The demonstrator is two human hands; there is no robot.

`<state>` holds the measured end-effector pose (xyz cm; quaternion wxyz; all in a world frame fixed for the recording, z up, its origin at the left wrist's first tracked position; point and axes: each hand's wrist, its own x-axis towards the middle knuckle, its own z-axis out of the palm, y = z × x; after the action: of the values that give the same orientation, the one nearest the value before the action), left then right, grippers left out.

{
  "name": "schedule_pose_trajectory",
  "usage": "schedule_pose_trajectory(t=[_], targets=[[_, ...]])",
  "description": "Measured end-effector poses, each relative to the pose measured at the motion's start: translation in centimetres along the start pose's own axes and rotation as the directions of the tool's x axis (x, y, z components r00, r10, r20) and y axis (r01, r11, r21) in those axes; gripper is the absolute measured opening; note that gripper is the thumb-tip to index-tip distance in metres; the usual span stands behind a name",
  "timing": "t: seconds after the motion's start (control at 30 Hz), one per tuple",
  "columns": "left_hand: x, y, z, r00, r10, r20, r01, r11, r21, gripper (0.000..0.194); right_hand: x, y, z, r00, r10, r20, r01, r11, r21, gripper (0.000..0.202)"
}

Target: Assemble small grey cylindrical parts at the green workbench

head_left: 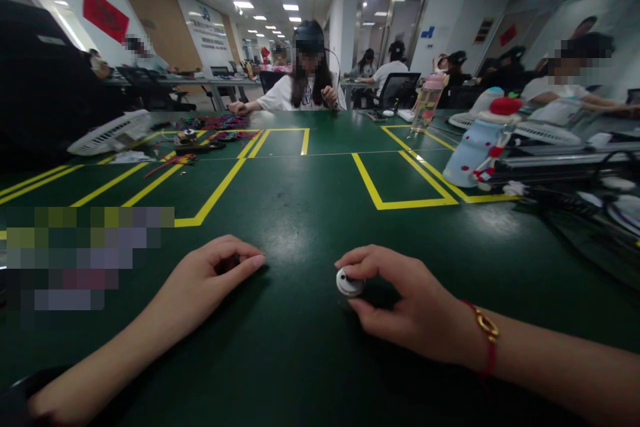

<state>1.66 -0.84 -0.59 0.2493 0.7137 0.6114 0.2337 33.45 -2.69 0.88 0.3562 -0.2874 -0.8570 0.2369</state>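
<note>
A small round piece with a white top [349, 283] stands on the green table [285, 353], a dark hole showing in its top. What lies below that top looks see-through but is hard to make out. Around it, the thumb and fingers of my right hand [413, 300] are closed. My left hand [213, 273] rests on the table to the left, thumb and index fingertip pressed together; I see nothing in the pinch. Some distance separates the two hands.
Yellow tape [417, 204] marks boxes on the table. Wires [220, 123] and a white fan-like device [113, 135] lie far left. A blue bottle [470, 150], a pink-lidded bottle [427, 103] and cables [555, 200] are at right. A person [305, 83] sits opposite.
</note>
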Motion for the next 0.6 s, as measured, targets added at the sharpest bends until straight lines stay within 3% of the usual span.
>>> schedule_pose_trajectory(t=[0.1,0.2,0.33,0.47,0.6], targets=[[-0.5,1.6,0.5,0.997,0.055,-0.047,-0.055,0.998,0.01,0.033,-0.5,0.6,0.0,0.992,0.121,0.027,-0.123,0.992,0.043,0.04],[-1.1,4.7,1.7,0.976,0.215,-0.047,-0.216,0.976,-0.034,0.026,-0.9,1.3,0.1,0.964,0.255,0.076,-0.263,0.956,0.128,0.055],[-1.2,9.3,3.6,0.94,0.341,0.001,-0.337,0.93,-0.151,0.023,-1.1,1.8,0.6,0.956,0.284,0.076,-0.293,0.937,0.191,0.051],[-0.3,11.5,4.3,0.938,0.345,0.021,-0.329,0.909,-0.257,0.014,-1.0,1.9,0.5,0.952,0.293,0.089,-0.305,0.931,0.201,0.054],[0.2,11.1,3.5,0.965,0.246,-0.085,-0.261,0.917,-0.303,0.01,-0.7,1.6,0.1,0.957,0.272,0.104,-0.284,0.95,0.13,0.052]])
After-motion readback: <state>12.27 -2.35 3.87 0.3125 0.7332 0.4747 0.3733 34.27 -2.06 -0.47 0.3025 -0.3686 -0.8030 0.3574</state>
